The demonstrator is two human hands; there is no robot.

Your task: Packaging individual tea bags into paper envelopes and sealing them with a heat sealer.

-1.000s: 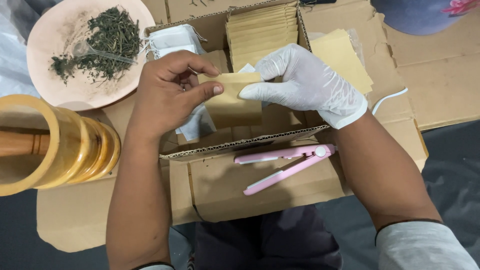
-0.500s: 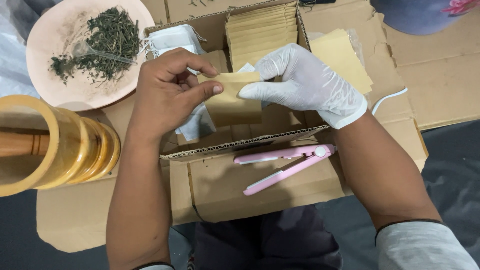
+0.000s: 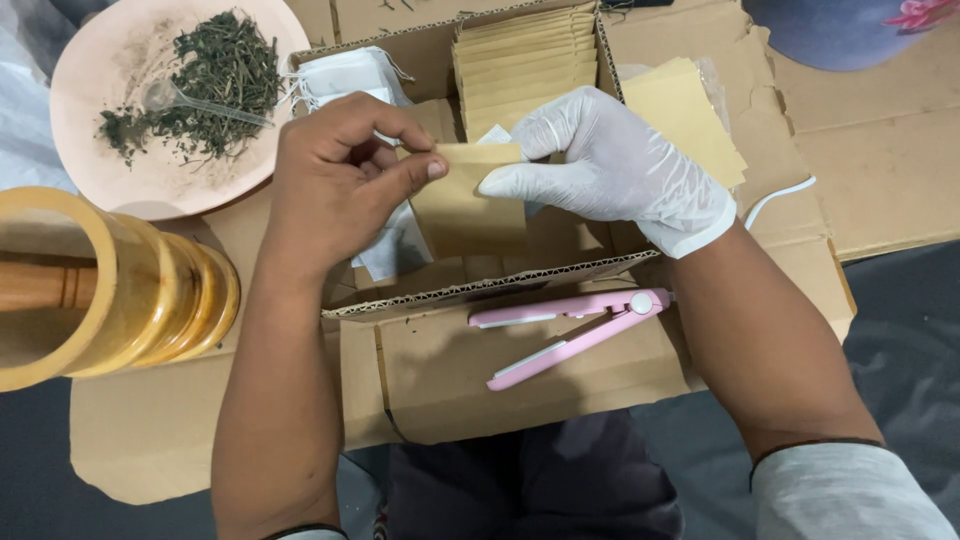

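Both hands hold one small tan paper pouch (image 3: 468, 205) over an open cardboard box (image 3: 500, 285). My bare left hand (image 3: 335, 185) pinches the pouch's top left corner between thumb and forefinger. My right hand (image 3: 610, 165), in a white glove, grips its top right edge, with a bit of white paper showing behind the fingers. White tea-bag sachets (image 3: 345, 75) lie in the box under my left hand. A stack of tan pouches (image 3: 525, 60) stands at the back of the box.
A pink plate (image 3: 100, 160) with dried green herbs (image 3: 215, 75) and a clear spoon sits at upper left. A wooden mortar with pestle (image 3: 110, 290) lies at the left. A pink clamp-style heat sealer (image 3: 570, 325) rests open on the box flap. More tan pouches (image 3: 685, 115) lie right.
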